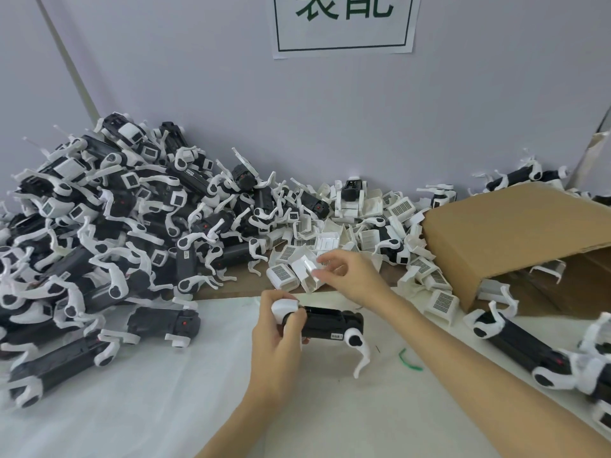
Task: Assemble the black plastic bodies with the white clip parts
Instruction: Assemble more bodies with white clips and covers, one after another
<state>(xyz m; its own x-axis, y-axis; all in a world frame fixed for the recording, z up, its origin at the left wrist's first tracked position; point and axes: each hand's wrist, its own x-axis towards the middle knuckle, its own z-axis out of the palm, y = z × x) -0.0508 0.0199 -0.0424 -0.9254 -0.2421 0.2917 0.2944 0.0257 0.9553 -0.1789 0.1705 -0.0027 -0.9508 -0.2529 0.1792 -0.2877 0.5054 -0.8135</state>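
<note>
Crosswise, black body [325, 322] lying left-right (left hand [276, 328] gripping its left end), right hand [347, 276] pinching white clip [309, 271]

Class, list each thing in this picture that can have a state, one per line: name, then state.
left hand: grips the black body at its left end
right hand: pinches a white clip part
black body: held just above the white sheet, lying sideways
white clip part: at the loose pile's near edge, in the fingertips
cardboard box: tipped on its side, open, parts spilling out
</note>
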